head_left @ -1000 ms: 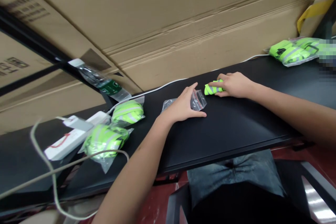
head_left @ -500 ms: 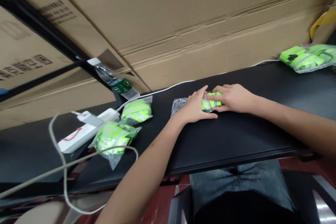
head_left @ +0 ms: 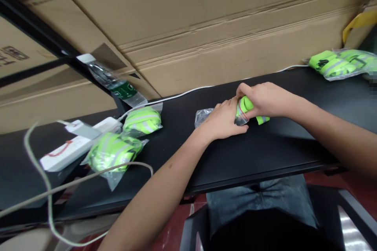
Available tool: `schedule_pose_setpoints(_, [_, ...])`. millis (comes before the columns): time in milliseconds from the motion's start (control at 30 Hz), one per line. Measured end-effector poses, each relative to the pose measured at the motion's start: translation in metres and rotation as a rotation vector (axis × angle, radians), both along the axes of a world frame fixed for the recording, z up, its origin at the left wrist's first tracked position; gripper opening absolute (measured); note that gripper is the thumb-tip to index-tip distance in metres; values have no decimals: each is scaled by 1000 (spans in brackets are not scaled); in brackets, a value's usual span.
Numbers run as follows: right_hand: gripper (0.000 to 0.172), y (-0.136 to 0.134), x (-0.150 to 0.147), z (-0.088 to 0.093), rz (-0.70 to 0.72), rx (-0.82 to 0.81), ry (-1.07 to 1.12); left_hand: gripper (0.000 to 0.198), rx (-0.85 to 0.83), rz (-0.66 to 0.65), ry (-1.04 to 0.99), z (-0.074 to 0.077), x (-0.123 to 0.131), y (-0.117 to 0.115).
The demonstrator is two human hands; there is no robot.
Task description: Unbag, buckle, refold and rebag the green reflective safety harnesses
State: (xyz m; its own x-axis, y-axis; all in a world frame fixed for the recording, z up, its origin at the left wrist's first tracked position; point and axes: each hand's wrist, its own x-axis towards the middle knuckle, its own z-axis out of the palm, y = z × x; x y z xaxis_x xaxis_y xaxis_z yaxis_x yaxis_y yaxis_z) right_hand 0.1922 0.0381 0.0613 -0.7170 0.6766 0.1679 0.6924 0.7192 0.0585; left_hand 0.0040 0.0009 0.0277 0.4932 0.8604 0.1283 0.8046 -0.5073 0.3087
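My left hand [head_left: 225, 121] presses on a transparent zip bag [head_left: 203, 117] lying flat on the black table [head_left: 265, 153], and its fingers pinch the bag's mouth. My right hand [head_left: 265, 100] grips a rolled neon-yellow reflective vest [head_left: 246, 105] from above. The roll sits at the bag's mouth, partly inside the plastic, with its silver-striped end [head_left: 262, 119] showing to the right. My hands touch each other and hide part of the roll.
Two bagged neon vests [head_left: 142, 120] [head_left: 112, 151] lie to the left beside a white power strip [head_left: 67, 151] and loose cables. A plastic bottle [head_left: 114, 83] lies beyond them. More bagged vests [head_left: 335, 64] lie at the far right, against cardboard boxes [head_left: 206, 27].
A second ago the roll and bag lay apart under separate hands. My hands have since come together, bringing the roll into the bag's mouth, and my right hand now sits higher over the roll.
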Motion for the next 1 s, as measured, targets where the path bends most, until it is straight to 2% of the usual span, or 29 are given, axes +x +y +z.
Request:
schedule_pose_setpoints(200, [61, 0, -8, -5, -40, -87, 180, 60, -47, 28, -85, 1, 3, 0])
schedule_pose_setpoints(367, [50, 10, -4, -18, 24, -195, 340, 58, -72, 22, -88, -1, 0, 0])
schedule_pose_setpoints(567, [29, 17, -5, -50, 210, -61, 653, 55, 85, 68, -131, -6, 5, -4])
schedule_pose_setpoints(700, [24, 21, -7, -66, 340, -47, 837, 57, 93, 89, -99, -9, 8, -6])
schedule_pose_setpoints(767, [14, 23, -7, -70, 377, -65, 910, 61, 102, 103, -91, -10, 8, -7])
schedule_pose_setpoints(800, [6, 24, -7, -71, 384, -91, 956, 63, 114, 104, -88, -11, 8, -7])
schedule_pose_setpoints(900, [17, 26, -6, -72, 349, -177, 1098, 65, 165, 72, -71, -14, 9, -4])
schedule_pose_setpoints(1000, [16, 23, -9, -70, 244, -98, 1119, 48, 175, 41, -36, -13, 11, -1])
